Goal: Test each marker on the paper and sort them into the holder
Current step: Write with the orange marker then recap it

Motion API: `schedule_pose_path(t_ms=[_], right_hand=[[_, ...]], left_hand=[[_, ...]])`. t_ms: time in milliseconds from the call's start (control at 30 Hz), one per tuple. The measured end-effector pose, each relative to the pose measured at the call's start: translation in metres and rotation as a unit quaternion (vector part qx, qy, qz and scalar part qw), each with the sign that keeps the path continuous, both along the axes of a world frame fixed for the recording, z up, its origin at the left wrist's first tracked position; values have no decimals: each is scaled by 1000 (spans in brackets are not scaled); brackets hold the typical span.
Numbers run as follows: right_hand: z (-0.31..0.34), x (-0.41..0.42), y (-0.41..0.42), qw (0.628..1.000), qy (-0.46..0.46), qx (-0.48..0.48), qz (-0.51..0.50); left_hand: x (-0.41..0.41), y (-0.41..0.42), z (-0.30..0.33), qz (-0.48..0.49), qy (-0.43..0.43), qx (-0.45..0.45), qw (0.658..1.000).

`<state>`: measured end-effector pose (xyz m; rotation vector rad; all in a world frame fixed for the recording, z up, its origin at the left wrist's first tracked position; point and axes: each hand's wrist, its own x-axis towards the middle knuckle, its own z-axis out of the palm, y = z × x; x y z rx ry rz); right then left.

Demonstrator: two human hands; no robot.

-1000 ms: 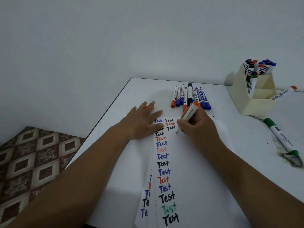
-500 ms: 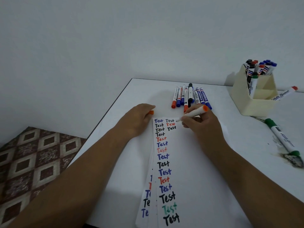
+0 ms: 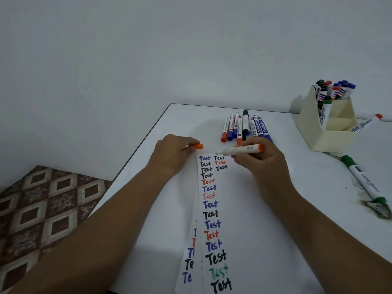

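The table (image 3: 169, 124) edge runs close along the left hand's (image 3: 169, 153) outer side – bare tabletop lies at twelve o'clock. That hand pinches an orange cap (image 3: 198, 146). The right hand (image 3: 258, 164) grips the uncapped marker (image 3: 244, 150) level above the paper (image 3: 233, 198), tip toward nine o'clock – holder (image 3: 326, 132) at two o'clock

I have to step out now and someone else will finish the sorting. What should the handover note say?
Left hand pinches the orange cap.
Right hand holds the uncapped orange-ended marker level above the paper, tip toward the cap.
Done: many "Test" marks written; holder partly filled.
Left: cap it, put it in the holder, then test the row of markers behind the paper.
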<state>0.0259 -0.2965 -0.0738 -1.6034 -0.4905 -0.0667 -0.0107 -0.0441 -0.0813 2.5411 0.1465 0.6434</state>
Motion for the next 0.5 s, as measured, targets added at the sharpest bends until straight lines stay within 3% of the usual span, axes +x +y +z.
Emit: schedule_pose_path(t_ms=[267,500], right_hand=[[1,-2,1,999,-2,30,18],[-3,0,1,999,-17,-32,15]], left_hand=[[-5,-7,7,-48,8,-8,999],[-10,-17,15,-73,8,-14,997]])
